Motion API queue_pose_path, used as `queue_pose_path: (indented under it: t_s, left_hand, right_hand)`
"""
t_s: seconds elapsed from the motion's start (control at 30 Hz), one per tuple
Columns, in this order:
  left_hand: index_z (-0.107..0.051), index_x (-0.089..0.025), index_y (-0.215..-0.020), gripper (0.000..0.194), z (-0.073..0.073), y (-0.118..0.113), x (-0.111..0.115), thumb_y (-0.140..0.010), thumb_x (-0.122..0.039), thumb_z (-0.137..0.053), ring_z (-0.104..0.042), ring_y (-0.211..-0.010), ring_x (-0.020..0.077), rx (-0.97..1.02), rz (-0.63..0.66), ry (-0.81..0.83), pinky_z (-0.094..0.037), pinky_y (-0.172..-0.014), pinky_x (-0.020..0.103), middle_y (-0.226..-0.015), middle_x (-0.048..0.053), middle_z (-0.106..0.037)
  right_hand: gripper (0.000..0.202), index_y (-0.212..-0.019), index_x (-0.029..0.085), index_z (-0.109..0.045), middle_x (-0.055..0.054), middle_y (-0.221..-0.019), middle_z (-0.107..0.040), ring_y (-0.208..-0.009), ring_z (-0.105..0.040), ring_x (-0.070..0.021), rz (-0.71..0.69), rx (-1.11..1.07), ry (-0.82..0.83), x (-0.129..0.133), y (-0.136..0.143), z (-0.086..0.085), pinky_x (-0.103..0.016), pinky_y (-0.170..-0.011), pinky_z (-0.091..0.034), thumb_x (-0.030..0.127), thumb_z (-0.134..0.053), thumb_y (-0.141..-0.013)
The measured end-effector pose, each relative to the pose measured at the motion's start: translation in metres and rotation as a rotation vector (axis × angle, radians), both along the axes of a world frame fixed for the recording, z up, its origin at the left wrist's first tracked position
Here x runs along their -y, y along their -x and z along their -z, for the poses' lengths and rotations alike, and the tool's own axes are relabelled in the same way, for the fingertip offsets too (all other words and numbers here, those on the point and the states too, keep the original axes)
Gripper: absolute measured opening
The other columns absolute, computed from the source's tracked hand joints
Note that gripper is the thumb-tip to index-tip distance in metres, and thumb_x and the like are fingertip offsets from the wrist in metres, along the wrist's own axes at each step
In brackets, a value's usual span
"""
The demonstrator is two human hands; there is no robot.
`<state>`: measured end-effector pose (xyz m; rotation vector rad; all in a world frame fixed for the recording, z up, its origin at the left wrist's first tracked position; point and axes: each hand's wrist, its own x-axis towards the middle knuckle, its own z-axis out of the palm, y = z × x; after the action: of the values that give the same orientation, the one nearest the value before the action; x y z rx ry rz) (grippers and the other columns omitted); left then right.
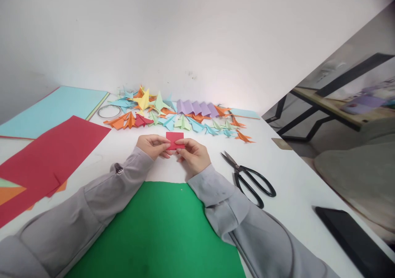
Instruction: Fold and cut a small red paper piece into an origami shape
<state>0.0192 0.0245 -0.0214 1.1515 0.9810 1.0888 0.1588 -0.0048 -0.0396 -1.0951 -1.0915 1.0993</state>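
Observation:
Between my two hands is a small folded red paper (174, 137), held up over the white table. My left hand (153, 145) pinches its left edge between thumb and fingers. My right hand (194, 154) grips the right edge, its thumb lying across the front. The lower part of the paper is partly hidden by the fingers. A large green sheet (160, 232) lies under my forearms. Right of my right hand, black-handled scissors (247, 177) rest on the table with their blades slightly apart.
Folded paper figures in several colours (143, 100) and a pleated purple strip (197, 108) line the wall. A wire coil (109, 111), red sheets (58, 154) and light blue sheets (61, 109) lie left. A black flat device (354, 241) sits near the right edge.

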Motion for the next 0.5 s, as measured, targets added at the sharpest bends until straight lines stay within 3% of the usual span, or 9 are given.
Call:
queue_pose_path:
  t_s: [0.5]
  left_hand:
    - [-0.063, -0.01, -0.065, 0.018, 0.0, 0.0004, 0.0013, -0.054, -0.02, -0.074, -0.061, -0.041, 0.0141, 0.008, 0.058, 0.012, -0.053, -0.044, 0.025, -0.045, 0.001, -0.063]
  right_hand:
    - [0.012, -0.067, 0.018, -0.063, 0.002, -0.058, -0.058, -0.053, -0.053, -0.011, -0.013, -0.006, -0.013, 0.0034, -0.0015, -0.0054, -0.021, -0.04, -0.046, 0.023, -0.068, -0.058]
